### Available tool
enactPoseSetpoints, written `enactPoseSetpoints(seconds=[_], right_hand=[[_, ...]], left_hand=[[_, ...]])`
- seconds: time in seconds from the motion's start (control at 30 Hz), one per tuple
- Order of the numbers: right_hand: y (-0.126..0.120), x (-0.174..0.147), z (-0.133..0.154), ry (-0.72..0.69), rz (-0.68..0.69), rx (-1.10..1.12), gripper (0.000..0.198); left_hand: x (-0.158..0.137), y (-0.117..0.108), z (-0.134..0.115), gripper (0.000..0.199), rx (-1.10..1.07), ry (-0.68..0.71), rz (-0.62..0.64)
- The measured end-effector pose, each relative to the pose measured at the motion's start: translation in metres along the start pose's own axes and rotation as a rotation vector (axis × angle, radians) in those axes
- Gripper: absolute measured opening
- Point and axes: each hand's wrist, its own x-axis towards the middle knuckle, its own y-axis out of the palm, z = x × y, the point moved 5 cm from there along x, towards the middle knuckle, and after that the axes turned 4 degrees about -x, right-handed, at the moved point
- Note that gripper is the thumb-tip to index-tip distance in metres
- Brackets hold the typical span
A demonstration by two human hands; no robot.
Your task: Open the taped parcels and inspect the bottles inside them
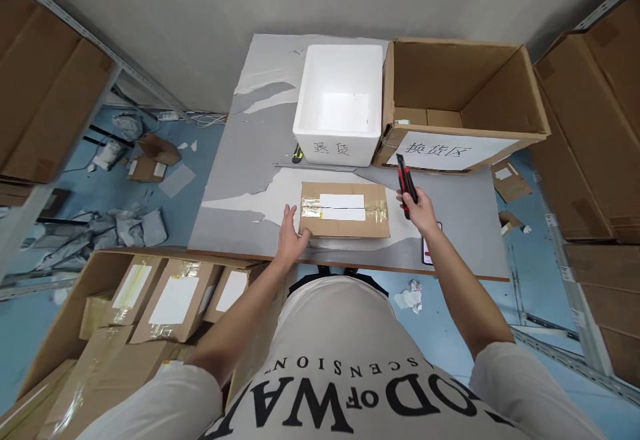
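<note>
Carton [344,213] lies on table [465,227] — tub [327,150] behind, phone [427,253] right.

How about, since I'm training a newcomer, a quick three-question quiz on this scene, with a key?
1. Which hand holds the red-and-black utility knife?
2. True or false: the taped box lies on the table, between the left hand and that knife.
3. What stands beside the large open carton, on its left?
A. the phone
B. the white foam bin
C. a tape dispenser

Key:
1. The right hand.
2. True.
3. B.
</note>
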Motion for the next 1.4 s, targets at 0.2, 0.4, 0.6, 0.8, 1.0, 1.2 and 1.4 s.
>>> enactPoseSetpoints(seconds=[0.2,0.4,0.6,0.8,1.0,1.2,1.4], right_hand=[[-0.022,-0.073,-0.045,0.188,0.159,-0.056,0.054],[-0.015,-0.086,-0.044,0.22,0.222,-0.064,0.075],[-0.018,-0.081,-0.043,0.221,0.266,-0.078,0.074],[-0.026,-0.085,-0.044,0.238,0.299,-0.076,0.077],[-0.031,-0.086,-0.038,0.272,0.397,-0.07,0.076],[-0.039,-0.093,-0.026,0.306,0.478,-0.097,0.078],[-0.047,-0.104,-0.035,0.313,0.572,-0.146,0.076]], left_hand=[[0.047,0.026,-0.04,0.098,0.44,0.303,0.315],[0.048,0.044,-0.045,0.13,0.752,0.352,0.488],[0.042,0.043,-0.049,0.133,0.882,0.342,0.498],[0.04,0.044,-0.049,0.131,0.835,0.368,0.46],[0.04,0.045,-0.041,0.135,0.739,0.421,0.401],[0.04,0.046,-0.037,0.136,0.697,0.414,0.386],[0.04,0.046,-0.037,0.136,0.673,0.394,0.403]])
